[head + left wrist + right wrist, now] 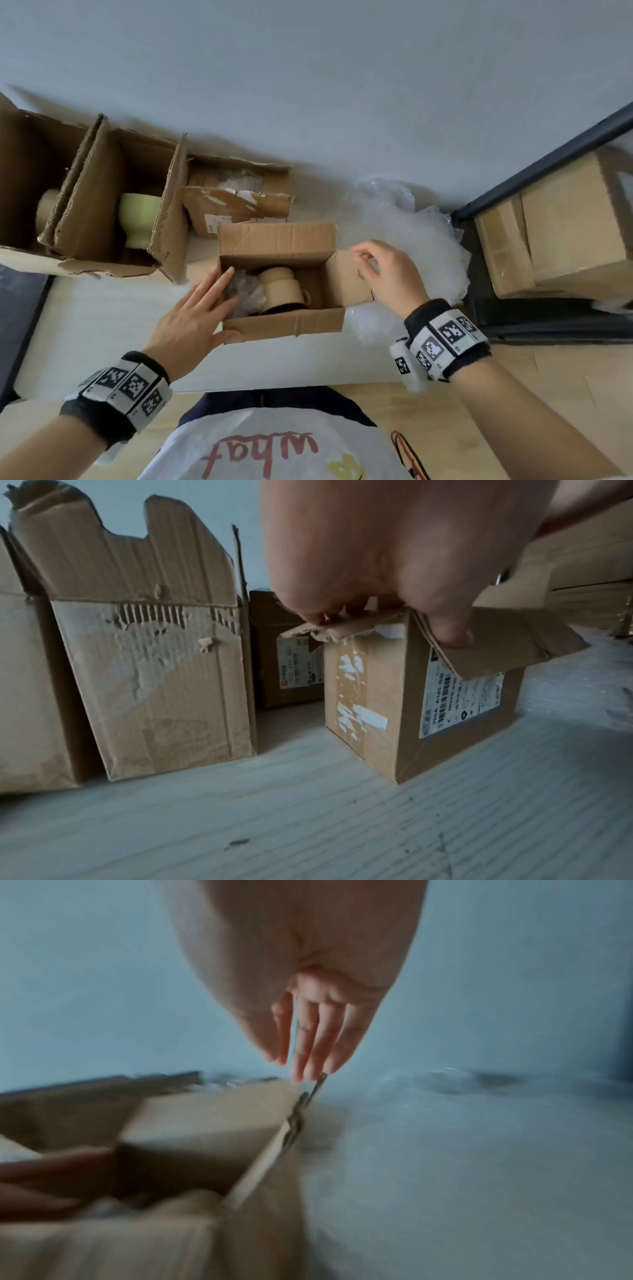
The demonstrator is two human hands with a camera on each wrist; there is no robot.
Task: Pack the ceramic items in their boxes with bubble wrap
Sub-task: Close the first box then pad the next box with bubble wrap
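Note:
A small open cardboard box (277,240) (369,696) (205,1118) stands on the pale table in front of me. Inside it lies a tan ceramic cup (279,286) with crumpled bubble wrap (245,296) at its left. My left hand (205,308) (377,561) reaches over the box's left edge. Its straight fingers lie on the wrap and its thumb (452,637) presses the near flap. My right hand (380,270) (308,1042) hovers at the box's right flap (346,277), fingers pointing down at the flap's edge and holding nothing.
Tall torn boxes (102,192) (154,656) stand at the left, one holding a green ceramic cup (140,219). A further box (239,202) with wrap sits behind. A loose bubble wrap pile (411,240) lies right of the box. A dark-framed shelf (541,164) with cartons stands at the far right.

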